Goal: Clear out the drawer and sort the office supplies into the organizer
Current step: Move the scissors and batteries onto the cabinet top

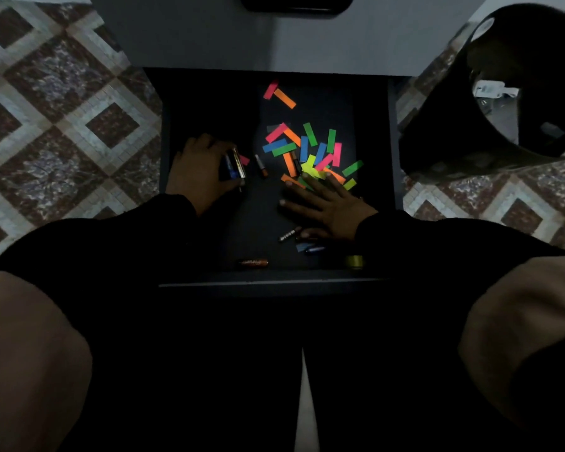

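Observation:
An open dark drawer [274, 282] lies below me. Several bright paper strips [307, 151] in pink, orange, green, blue and yellow are scattered across its middle and right. My left hand [198, 171] grips a bundle of batteries [235, 164] at the drawer's left. My right hand [330, 203] lies flat with spread fingers, its fingertips touching the near edge of the strip pile. One loose battery [261, 165] lies between my hands. More batteries [289, 234] [252, 262] lie near the drawer's front.
A black bin [503, 93] with white scraps inside stands on the patterned tile floor [62, 109] to the right. A small yellowish roll [354, 261] sits at the drawer's front right. A grey desk top [274, 34] overhangs the drawer's back. My knees frame the bottom.

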